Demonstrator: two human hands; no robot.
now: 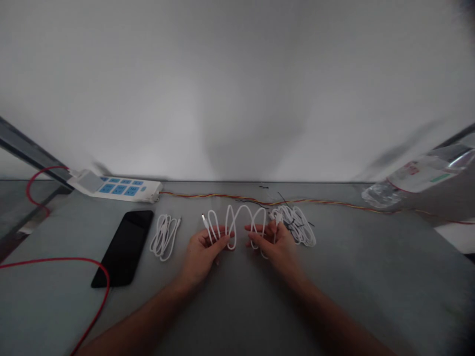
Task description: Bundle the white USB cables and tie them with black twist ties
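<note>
A white USB charging cable (230,217) hangs in loose loops between both hands, above the middle of the table. My left hand (204,252) is closed on its left loops, with one metal plug end sticking up past the fingers. On the other side my right hand (276,247) pinches the right loops, and a white connector shows by its fingers. Just beyond the right hand lies a pile of white cables (297,225) with black twist ties. To the left of my left hand rests a coiled white cable (164,237).
At the left lie a black phone (124,247) and a red cable (100,269). A white power strip (122,189) with a plugged-in adapter sits near the wall. Twisted wires (222,196) run along the back. A plastic bottle (419,175) lies at the right.
</note>
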